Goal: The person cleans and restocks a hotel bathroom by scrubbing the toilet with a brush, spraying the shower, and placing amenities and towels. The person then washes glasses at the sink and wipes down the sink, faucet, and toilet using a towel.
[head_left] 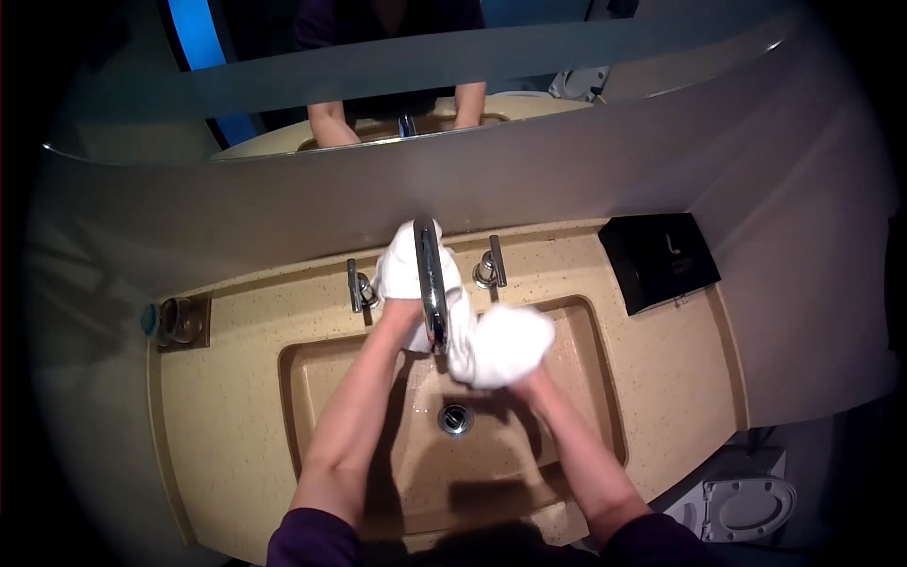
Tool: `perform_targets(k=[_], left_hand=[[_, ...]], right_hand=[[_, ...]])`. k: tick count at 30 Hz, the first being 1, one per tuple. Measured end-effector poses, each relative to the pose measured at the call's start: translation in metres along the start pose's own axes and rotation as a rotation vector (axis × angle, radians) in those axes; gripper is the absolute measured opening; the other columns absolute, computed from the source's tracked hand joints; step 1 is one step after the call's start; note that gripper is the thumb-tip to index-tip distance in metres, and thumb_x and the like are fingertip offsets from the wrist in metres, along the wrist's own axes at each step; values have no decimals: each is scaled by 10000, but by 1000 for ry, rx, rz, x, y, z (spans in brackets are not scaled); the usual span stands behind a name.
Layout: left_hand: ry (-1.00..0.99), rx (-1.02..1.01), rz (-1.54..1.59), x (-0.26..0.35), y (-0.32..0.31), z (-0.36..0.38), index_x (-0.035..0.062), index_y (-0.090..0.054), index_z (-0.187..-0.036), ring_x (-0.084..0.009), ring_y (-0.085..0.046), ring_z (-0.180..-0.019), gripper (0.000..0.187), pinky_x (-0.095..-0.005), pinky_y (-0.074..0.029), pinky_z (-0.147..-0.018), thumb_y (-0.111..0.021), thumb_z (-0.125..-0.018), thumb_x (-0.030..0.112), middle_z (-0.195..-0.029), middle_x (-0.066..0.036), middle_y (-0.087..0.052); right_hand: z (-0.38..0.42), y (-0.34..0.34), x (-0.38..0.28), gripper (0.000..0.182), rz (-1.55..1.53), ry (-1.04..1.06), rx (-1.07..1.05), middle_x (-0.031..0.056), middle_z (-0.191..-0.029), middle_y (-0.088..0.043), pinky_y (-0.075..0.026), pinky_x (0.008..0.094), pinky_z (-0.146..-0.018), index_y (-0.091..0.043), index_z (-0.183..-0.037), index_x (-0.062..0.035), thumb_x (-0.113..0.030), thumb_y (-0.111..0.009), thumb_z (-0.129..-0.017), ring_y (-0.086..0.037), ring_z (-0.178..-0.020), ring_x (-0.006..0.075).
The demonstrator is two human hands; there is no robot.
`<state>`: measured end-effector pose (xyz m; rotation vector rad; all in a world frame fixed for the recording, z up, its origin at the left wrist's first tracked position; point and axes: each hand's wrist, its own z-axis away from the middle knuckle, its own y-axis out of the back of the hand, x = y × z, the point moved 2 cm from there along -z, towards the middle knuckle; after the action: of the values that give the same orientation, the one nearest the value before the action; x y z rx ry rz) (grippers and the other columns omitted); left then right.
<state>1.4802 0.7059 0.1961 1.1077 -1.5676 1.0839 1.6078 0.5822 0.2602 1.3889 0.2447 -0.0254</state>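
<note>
A white towel [510, 346] drapes around the chrome faucet [431, 283], with one bunch behind the spout and another over the right side of the sink [605, 416]. My left hand [406, 310] reaches up beside the spout into the towel, which hides its fingers. To the right of the spout, my right hand [529, 382] has the other bunch around it, slightly blurred, its fingers covered too. Between my forearms, the metal drain [455, 419] shows in the basin.
Lever handles stand left [357, 286] and right [492, 265] of the faucet. A black box [658, 262] sits at the counter's right back. Glasses [179, 319] stand on a small tray at far left. A mirror [529, 66] hangs above; a toilet [751, 507] is at lower right.
</note>
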Motion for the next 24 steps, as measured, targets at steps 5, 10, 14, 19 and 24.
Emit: perform_targets(k=[5,10,14,19,24], left_hand=[[-722,-384,-801,137,-8,-19,77,-547,-764,-273,-529,-670,146,-371,-415,-598,-629,-642,71,-677,-87,-516],[-851,-224,-1445,170,-31,47,26,-577,-739,-305,-523,-683,170,-420,-394,-621,-571,-607,132,-716,-151,-527],[-556,-121,-1296,156,-41,108,21,-573,-749,-298,-532,-717,174,-410,-427,-652,-567,-609,126,-760,-155,-534],[-490,43,-1152,114,2,124,6,-581,-876,-353,-546,-849,294,-403,-444,-771,-580,-591,78,-859,-175,-562],[-190,-121,-1226,33,15,40,25,-512,-1160,-362,-506,-1016,461,-426,-375,-926,-579,-729,176,-1077,-201,-547]], right_hand=[[60,-78,28,206,-1363,-96,622,112,-865,-555,-423,356,-760,-587,-841,-46,-129,-675,-674,-529,-905,232],[78,-60,32,296,-2266,-237,442,115,-1002,-572,-436,319,-875,-536,-1056,-4,-84,-613,-782,-544,-980,225],[71,-56,33,334,-1987,-185,466,131,-1091,-571,-426,337,-923,-504,-1140,1,-101,-566,-829,-538,-1050,239],[46,-48,31,354,-1033,43,589,148,-1156,-549,-399,370,-963,-484,-1193,-5,-107,-523,-856,-509,-1110,262],[-65,-52,3,404,-697,47,395,241,-1226,-470,-342,359,-1003,-453,-1228,-12,-112,-437,-836,-441,-1130,408]])
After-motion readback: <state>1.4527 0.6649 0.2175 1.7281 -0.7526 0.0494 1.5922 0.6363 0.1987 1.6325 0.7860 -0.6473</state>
